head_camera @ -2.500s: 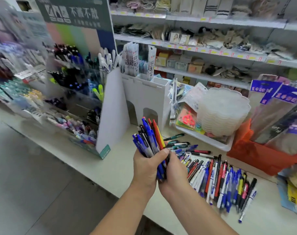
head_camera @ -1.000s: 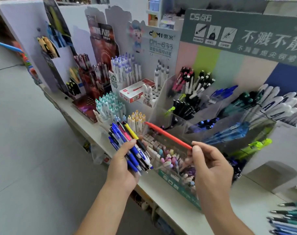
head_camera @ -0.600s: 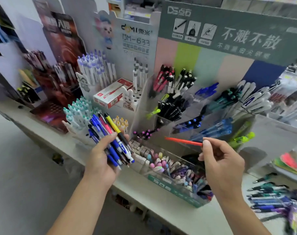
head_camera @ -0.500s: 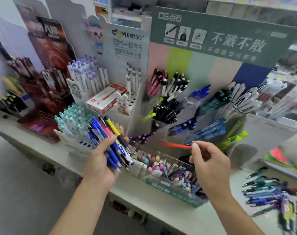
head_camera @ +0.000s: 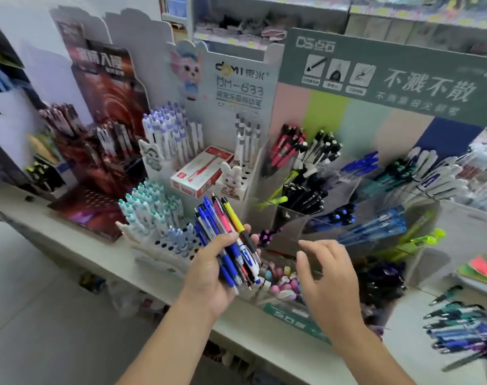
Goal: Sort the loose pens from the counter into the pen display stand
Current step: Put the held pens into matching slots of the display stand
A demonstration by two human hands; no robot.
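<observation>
Stand [head_camera: 348,218] compartments lie crowded before you, so a pen could land among the wrong colour; your left hand [head_camera: 217,270] clamps a loose bundle of pens [head_camera: 231,245] that may slip; right hand [head_camera: 325,276] hovers empty, fingers apart

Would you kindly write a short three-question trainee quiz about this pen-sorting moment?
1. True or false: the right hand holds a pen.
2. Which hand grips the bundle of pens? A) left hand B) right hand
3. Fill in: more loose pens lie on the ___ at far right.

Key: 1 false; 2 A; 3 counter.
</observation>
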